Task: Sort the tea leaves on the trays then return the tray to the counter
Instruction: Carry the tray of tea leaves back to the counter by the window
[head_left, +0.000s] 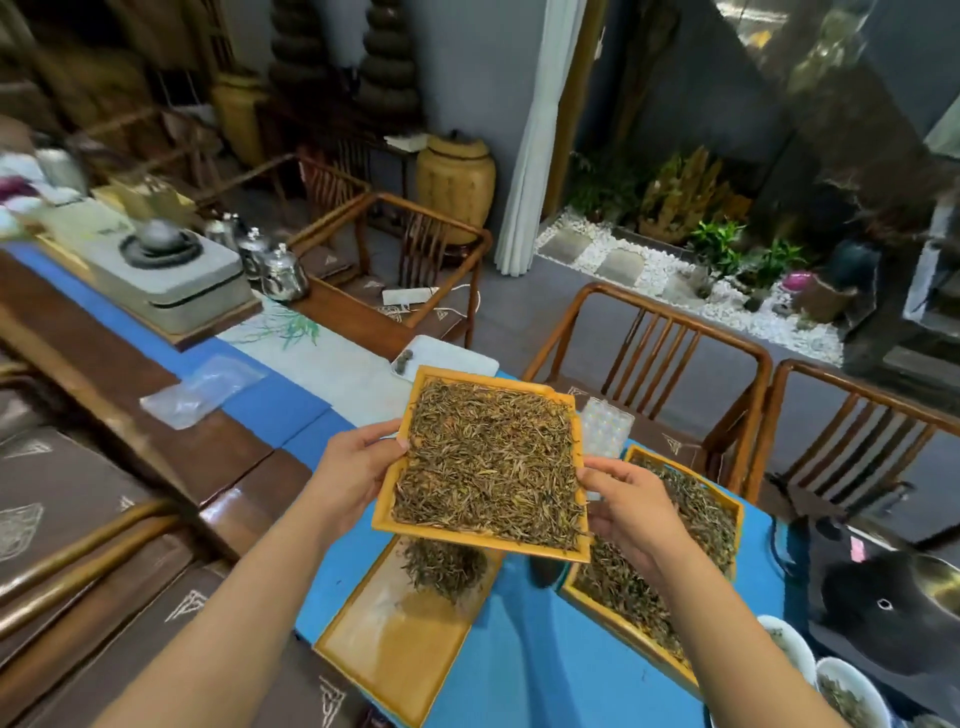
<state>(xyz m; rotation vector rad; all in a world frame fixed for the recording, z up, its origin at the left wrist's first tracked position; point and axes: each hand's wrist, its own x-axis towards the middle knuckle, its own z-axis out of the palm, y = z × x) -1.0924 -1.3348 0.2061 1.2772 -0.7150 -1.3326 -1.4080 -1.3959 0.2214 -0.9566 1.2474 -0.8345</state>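
Note:
I hold a square yellow tray (385, 514) full of dry brown-green tea leaves (493, 462) in the air above the blue table. My left hand (353, 467) grips its left rim, thumb on the edge. My right hand (634, 514) grips its right rim. Below it on the table lies a second yellow tray (395, 639), mostly bare, with a small heap of leaves (447, 566) at its far end. A third tray (639, 644) full of leaves sits to the right, partly hidden by my right forearm.
The table has a blue cloth (530, 649). White bowls (847, 691) with leaves stand at the lower right beside a dark object (883, 608). A grey tea tray (171, 275), metal pots (283, 273) and a plastic bag (202, 389) lie further up the table. Wooden chairs (654, 353) stand on the far side.

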